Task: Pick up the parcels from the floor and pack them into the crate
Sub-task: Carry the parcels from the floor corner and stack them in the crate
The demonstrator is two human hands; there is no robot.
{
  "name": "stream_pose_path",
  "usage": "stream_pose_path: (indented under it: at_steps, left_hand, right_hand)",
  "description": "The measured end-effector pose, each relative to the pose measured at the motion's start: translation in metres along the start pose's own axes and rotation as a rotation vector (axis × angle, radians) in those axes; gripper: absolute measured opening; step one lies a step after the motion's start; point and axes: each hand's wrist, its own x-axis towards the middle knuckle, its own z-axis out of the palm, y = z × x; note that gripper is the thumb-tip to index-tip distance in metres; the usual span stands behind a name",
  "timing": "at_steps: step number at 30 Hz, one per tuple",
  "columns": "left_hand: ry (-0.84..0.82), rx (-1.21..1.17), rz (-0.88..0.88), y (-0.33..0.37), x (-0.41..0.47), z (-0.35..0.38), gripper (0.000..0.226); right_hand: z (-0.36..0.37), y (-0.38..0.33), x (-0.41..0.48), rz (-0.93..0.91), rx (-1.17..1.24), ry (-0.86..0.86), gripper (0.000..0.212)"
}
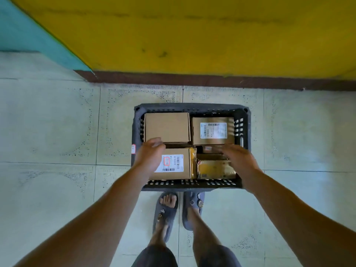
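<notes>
Fingers [156, 143] of both hands loose, holding nothing, above black crate [192, 108], pale tiled floor [57, 132], yellow wall [192, 35]

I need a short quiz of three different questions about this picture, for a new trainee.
1. True or false: the plain brown cardboard box lies in the black plastic crate.
2. How many white shipping labels face up?
3. What shows under the left hand? A) labelled cardboard box B) yellow padded parcel

Key: 1 true; 2 two; 3 A
</notes>
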Motion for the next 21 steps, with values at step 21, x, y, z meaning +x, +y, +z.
stream_pose_path:
  at_steps: [21]
  left_hand:
    - [-0.471, 0.023, 0.331, 0.195, -0.305, 0.103, 0.024]
  right_hand:
    - [-0.226, 0.08, -0.321, -0.125, 0.625, 0.321, 0.024]
